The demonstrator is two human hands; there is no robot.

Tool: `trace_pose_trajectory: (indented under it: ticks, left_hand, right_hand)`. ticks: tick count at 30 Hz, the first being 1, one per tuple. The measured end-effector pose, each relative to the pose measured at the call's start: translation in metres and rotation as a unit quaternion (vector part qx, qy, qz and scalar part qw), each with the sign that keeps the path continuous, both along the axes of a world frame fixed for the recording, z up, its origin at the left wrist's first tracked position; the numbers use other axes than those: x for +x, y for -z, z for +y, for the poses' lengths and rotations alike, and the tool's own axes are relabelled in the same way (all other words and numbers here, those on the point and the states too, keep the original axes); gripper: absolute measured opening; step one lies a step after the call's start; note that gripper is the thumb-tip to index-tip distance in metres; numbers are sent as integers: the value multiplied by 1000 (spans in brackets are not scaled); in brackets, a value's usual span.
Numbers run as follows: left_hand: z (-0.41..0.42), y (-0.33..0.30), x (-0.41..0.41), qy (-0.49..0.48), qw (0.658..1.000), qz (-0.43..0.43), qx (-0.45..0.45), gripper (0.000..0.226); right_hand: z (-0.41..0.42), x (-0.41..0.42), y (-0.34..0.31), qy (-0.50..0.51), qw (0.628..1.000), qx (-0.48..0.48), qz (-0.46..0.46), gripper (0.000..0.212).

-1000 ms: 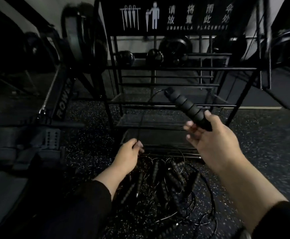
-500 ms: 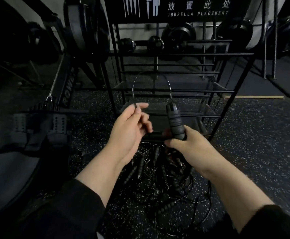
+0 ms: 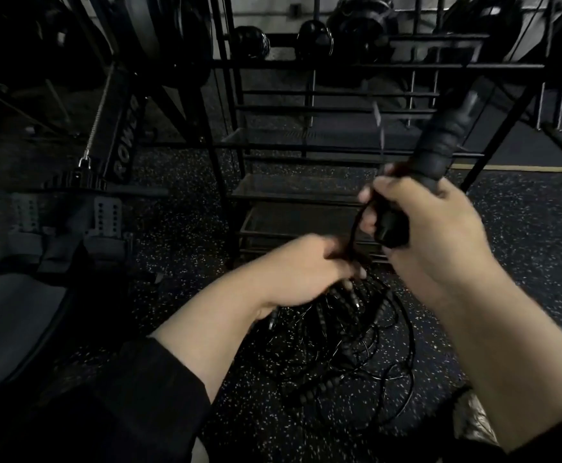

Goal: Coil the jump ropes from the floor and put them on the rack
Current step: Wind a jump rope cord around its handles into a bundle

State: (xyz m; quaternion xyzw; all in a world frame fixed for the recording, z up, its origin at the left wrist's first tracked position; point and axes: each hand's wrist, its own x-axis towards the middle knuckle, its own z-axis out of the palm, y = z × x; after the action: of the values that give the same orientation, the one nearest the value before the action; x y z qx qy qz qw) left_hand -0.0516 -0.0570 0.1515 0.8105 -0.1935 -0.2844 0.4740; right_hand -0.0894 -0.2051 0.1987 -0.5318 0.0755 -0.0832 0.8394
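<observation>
**One rope handle in hand, the rest piled on the floor**

So a black jump rope handle is gripped in the right hand, fingers wrapped tight round its lower end, with the upper end tilted up and to the right in front of the rack. A thin cord is seen dropping from that fist down to the left hand, which is blurred; its fingers look curled in around the cord, but a firm pinch can't really be made out.

Right under both hands a tangled pile of jump ropes is spread on the speckled floor, beaded handles and loops all mixed up, just in front of the rack's lowest shelf. No ropes can be made out on the shelves. Round dark weights are lined up behind the rack, and a rowing machine sits off to the left.
</observation>
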Motion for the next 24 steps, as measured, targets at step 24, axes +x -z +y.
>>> trace_pose_trajectory:
  ticks: [24]
  left_hand:
    - [20,-41,18,-242,900,20,-362,37]
  right_hand:
    - [4,15,26,2,967,-239,86,13]
